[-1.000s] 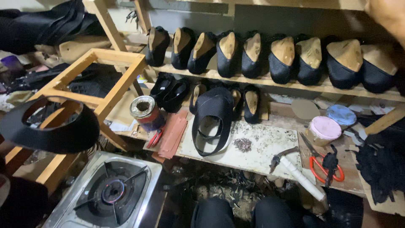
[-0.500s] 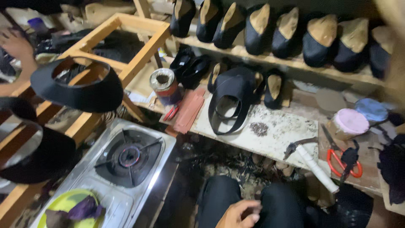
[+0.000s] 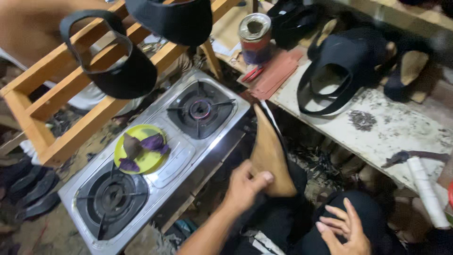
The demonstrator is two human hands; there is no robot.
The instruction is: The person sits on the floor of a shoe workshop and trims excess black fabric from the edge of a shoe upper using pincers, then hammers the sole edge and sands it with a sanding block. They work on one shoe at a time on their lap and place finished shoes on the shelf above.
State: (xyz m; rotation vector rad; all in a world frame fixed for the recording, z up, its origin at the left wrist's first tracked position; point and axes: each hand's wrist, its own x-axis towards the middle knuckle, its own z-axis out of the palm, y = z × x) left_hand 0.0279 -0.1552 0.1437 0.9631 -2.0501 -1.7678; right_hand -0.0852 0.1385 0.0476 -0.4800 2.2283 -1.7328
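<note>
My left hand [image 3: 245, 185] is shut on a tan shoe last with a black upper [image 3: 269, 151]. It holds the last by its lower end, toe pointing up, just right of a steel two-burner gas stove [image 3: 181, 160]. My right hand [image 3: 343, 227] rests with its fingers apart on my knee in black trousers and holds nothing. A white worn workbench [image 3: 401, 127] lies beyond the last. A black shoe upper [image 3: 339, 71] lies on that bench.
A yellow-green plate [image 3: 151, 163] with purple pieces sits between the stove's burners. Black uppers [image 3: 113, 61] hang on a wooden frame [image 3: 71, 137] at the upper left. A tin can [image 3: 255, 33], reddish sheets [image 3: 276, 71], small nails [image 3: 361, 118], a dark tool [image 3: 410, 156] and a white roll [image 3: 427, 189] lie on the bench.
The view has swung down and left, off the shelf of shoes and onto the stove. My left hand now grips the tan last in front of my knees.
</note>
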